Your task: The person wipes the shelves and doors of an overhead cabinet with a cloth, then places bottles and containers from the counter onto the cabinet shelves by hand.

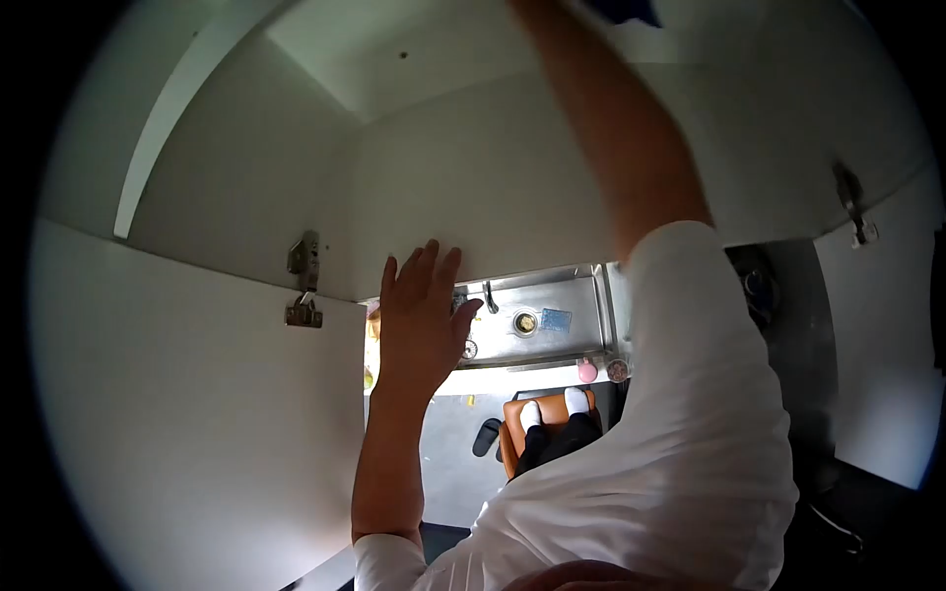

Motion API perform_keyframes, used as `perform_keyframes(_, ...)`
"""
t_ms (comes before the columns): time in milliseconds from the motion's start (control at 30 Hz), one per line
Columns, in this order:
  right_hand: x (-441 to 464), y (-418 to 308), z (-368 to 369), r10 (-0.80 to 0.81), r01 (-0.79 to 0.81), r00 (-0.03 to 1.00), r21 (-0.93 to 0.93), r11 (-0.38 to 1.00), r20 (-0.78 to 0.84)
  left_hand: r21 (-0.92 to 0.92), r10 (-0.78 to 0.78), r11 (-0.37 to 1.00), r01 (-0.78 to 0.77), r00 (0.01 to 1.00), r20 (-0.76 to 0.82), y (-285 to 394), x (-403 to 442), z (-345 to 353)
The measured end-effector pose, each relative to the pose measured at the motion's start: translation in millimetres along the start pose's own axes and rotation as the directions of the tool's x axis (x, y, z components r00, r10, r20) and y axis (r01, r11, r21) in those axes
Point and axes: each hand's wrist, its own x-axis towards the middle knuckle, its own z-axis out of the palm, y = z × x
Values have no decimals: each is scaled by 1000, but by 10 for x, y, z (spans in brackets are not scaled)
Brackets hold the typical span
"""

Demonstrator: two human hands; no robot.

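Note:
My left hand (422, 305) rests with its fingers spread on the front edge of an open white cabinet (463, 177); nothing is in it. My right arm (631, 138) reaches up across the cabinet's inside and leaves the view at the top, so the hand itself is hidden. Beside that forearm, at the top edge, a dark blue piece (628, 10) shows, too cut off to name.
Open doors hang on metal hinges at left (305, 281) and right (855, 207). Below lies a steel sink (581, 286) with a blue sponge or cloth (556, 320). My feet, in white socks (576, 401), stand on an orange-brown chair (552, 409) beside black slippers (486, 437).

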Motion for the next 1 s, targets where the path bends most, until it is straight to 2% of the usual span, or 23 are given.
perform_keyframes(67,-356,-946,169,-168,140,977,192,971,135,3,-32,999,32,999,31,-56,-19,-21)
perform_keyframes(133,-643,-1677,344,-350,227,897,396,890,272,9,-48,999,48,997,52,-76,-59,-10)
perform_keyframes(200,-753,-1968,483,-533,301,724,495,815,438,8,-58,998,58,998,36,-48,-110,22)
perform_keyframes(267,-721,-1892,509,-671,429,457,517,741,584,7,-86,996,86,995,57,-52,-106,83)
perform_keyframes(300,-718,-1656,582,-637,431,461,472,769,618,43,-86,996,83,994,60,-44,-106,93)
perform_keyframes(333,-750,-1464,689,-669,456,651,520,722,359,32,-80,996,79,996,44,-52,-120,103)
perform_keyframes(400,-693,-826,628,-600,484,789,468,739,131,15,-59,998,59,998,1,-55,-163,130)
perform_keyframes(433,-623,-389,422,-557,460,808,385,800,193,9,-47,999,47,999,-28,-49,-168,159)
perform_keyframes(467,-478,78,17,-555,508,802,237,828,218,15,-51,999,51,999,-14,-47,-176,155)
perform_keyframes(533,-271,885,-387,-266,263,888,60,963,375,28,-53,998,54,999,-12,-27,-162,145)
perform_keyframes(567,-270,1432,-278,-332,363,929,-219,906,166,30,-54,998,54,999,-7,-26,-152,135)
perform_keyframes(600,-117,1839,-152,-346,342,900,-65,938,-263,19,-34,999,34,999,-6,-41,-141,140)
perform_keyframes(633,99,2038,-728,-10,144,859,-222,964,512,38,-40,999,39,999,2,-64,-149,142)
perform_keyframes(667,-117,2725,-105,-57,55,979,-17,998,-194,60,-52,997,52,999,11,-75,-137,152)
perform_keyframes(700,-217,3575,723,157,-188,912,-46,981,-378,58,-57,997,57,998,10,-74,-126,146)
perform_keyframes(733,-136,3515,505,437,-286,867,477,831,-241,62,-53,997,52,999,3,-57,-122,138)
perform_keyframes(767,-60,3383,306,597,-344,802,841,418,32,66,-51,997,51,999,-1,-48,-125,134)
perform_keyframes(800,-107,3152,255,618,-387,782,840,380,80,65,-69,996,69,998,5,-69,-138,140)
perform_keyframes(833,-203,2858,267,570,-409,821,697,589,0,58,-51,997,52,999,-9,-94,-137,179)
perform_keyframes(867,-346,2463,270,473,-400,879,449,799,-60,56,-45,997,46,999,-20,-101,-152,197)
perform_keyframes(900,-512,1972,298,382,-352,922,271,896,-66,23,-62,998,63,998,-20,-70,-163,163)
perform_keyframes(933,-660,1400,316,298,-287,954,198,937,-27,5,-78,997,78,997,-17,-32,-176,139)
perform_keyframes(1000,-916,348,411,154,-164,986,203,965,64,-15,-92,996,92,996,-6,-22,-198,135)
